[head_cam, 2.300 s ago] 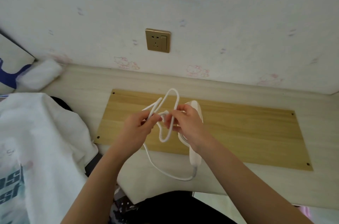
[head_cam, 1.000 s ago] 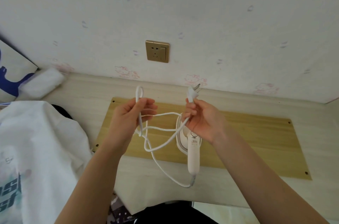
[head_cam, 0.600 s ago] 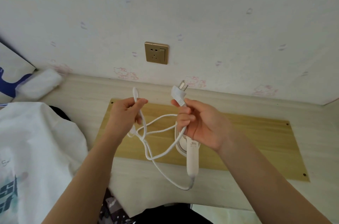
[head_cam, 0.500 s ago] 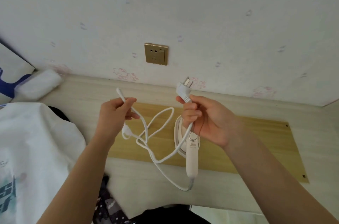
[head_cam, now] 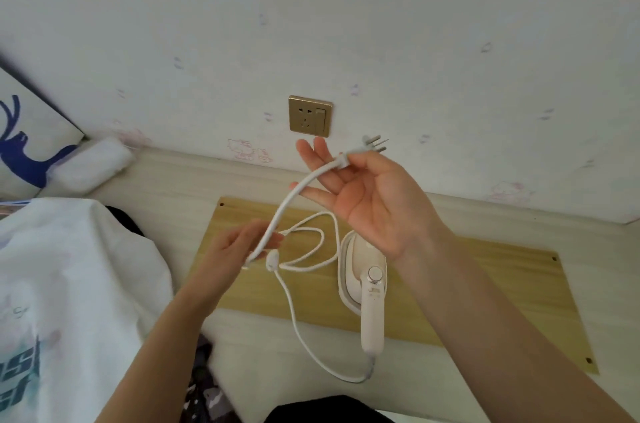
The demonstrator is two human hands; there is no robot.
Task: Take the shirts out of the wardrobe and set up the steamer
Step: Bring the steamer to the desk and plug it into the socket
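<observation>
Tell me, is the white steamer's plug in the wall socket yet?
Out. The white plug is pinched in the right hand, beside the empty gold socket.

The right hand, palm up just below the wall socket, pinches the plug, while the left hand, lower left of it, loosely touches the cord.

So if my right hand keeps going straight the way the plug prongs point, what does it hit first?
Probably bare wall, right of the gold socket. The right hand pinches the plug, prongs aimed up-right, past the socket; depth is unclear.
</observation>
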